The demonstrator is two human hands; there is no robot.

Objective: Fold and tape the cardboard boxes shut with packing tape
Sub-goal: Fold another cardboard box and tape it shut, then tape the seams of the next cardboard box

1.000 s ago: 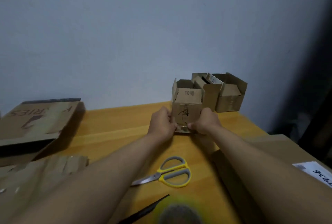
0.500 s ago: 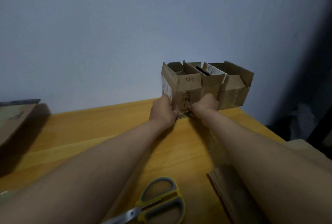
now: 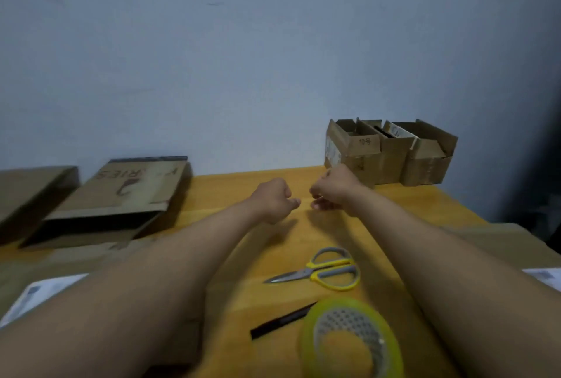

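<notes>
Both hands hover above the bench [image 3: 230,192] with fingers curled and grasping nothing: the left hand [image 3: 274,200] is a loose fist, and the right hand [image 3: 334,189] has its fingers [image 3: 318,203] bent inward, blurred. The two hands are near each other but apart. Just beyond the right fingers, at the bench's far edge against the wall [image 3: 243,74], stand three small boxes [image 3: 391,153] in a row, touching, their top flaps up and open. Well to the left of the left fingers lie flattened cartons [image 3: 127,195], one printed with letters. Nearer the person than the fingers lie scissors [image 3: 326,270] with yellow and grey handles, then a dark pen [image 3: 280,320], and beside it a tape roll [image 3: 349,338], yellowish, lying flat. The bench is orange-toned wood; the wall is pale blue-grey with a few dark scuffs.
</notes>
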